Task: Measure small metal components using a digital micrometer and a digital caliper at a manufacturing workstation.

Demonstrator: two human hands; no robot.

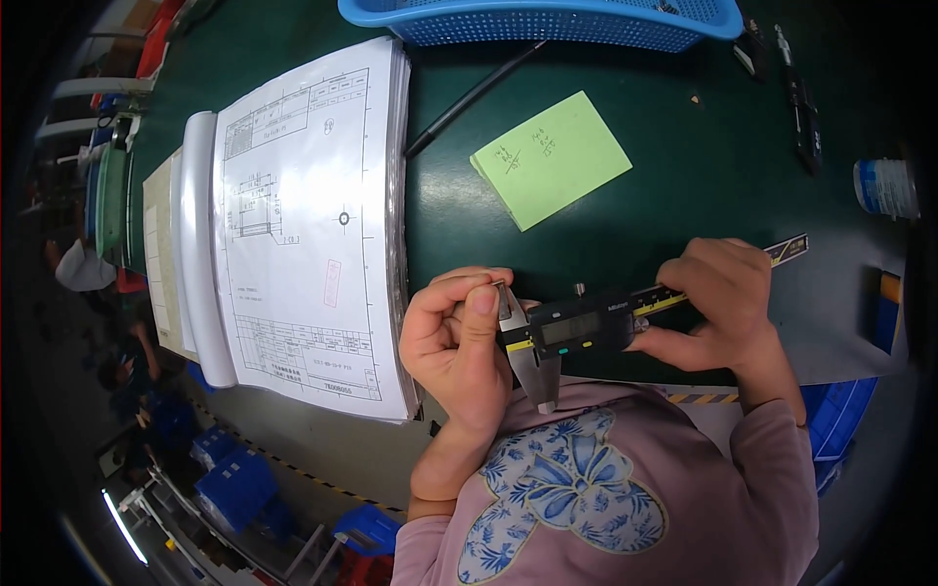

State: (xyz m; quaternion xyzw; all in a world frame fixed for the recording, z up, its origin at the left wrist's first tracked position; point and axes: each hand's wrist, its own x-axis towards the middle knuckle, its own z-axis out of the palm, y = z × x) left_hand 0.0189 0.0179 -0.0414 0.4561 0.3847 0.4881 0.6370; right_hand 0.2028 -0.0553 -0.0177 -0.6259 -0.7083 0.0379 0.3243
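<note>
My right hand (pixel 718 308) grips a black digital caliper (pixel 586 327) by its beam, the thumb against the slider's wheel. The caliper lies roughly level in front of my chest, its long metal jaws (pixel 537 376) pointing down toward me. At its left end my left hand (pixel 459 337) is closed in a pinch, thumb against the fingers, beside the short upper jaws. A bit of shiny metal (pixel 504 303) shows at the fingertips. Whether it is a separate small part or the caliper's own jaw tips, I cannot tell.
On the green table, a thick binder (pixel 303 234) lies open at a technical drawing. A black pen (pixel 474 98) and a green notepad (pixel 552 161) are farther right. A blue basket (pixel 547 24) stands at the back. Another pen (pixel 801 107) and a white-blue container (pixel 884 188) sit far right.
</note>
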